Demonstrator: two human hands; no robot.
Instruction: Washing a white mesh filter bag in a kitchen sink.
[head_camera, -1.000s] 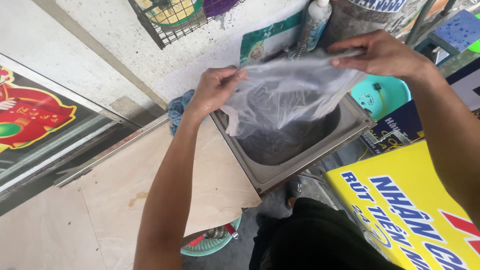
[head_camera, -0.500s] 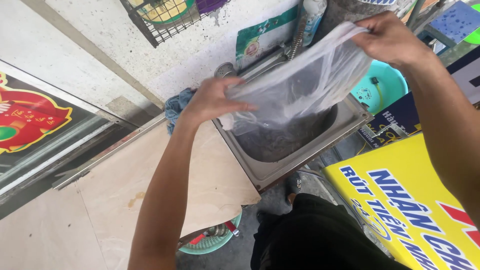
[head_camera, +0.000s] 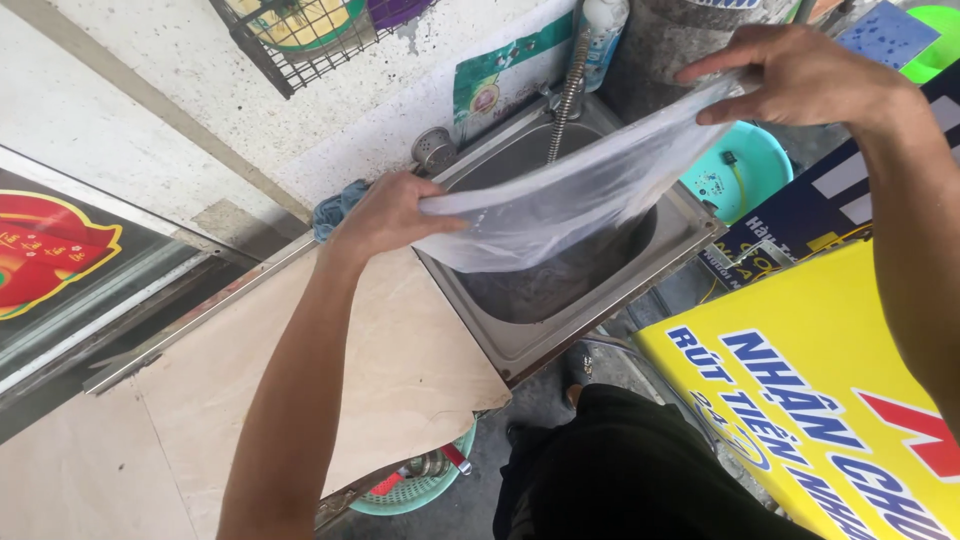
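I see both of my arms bare from wrist to above the elbow, with no sleeves in view. My left hand (head_camera: 385, 215) and right hand (head_camera: 800, 80) wear no gloves, rings or watch. Below them I have on dark, near-black clothing (head_camera: 640, 470) over my lap, plain and unmarked.

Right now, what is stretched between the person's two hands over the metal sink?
A thin, see-through plastic bag spans from the left hand to the right hand, above the steel sink, in the head view.
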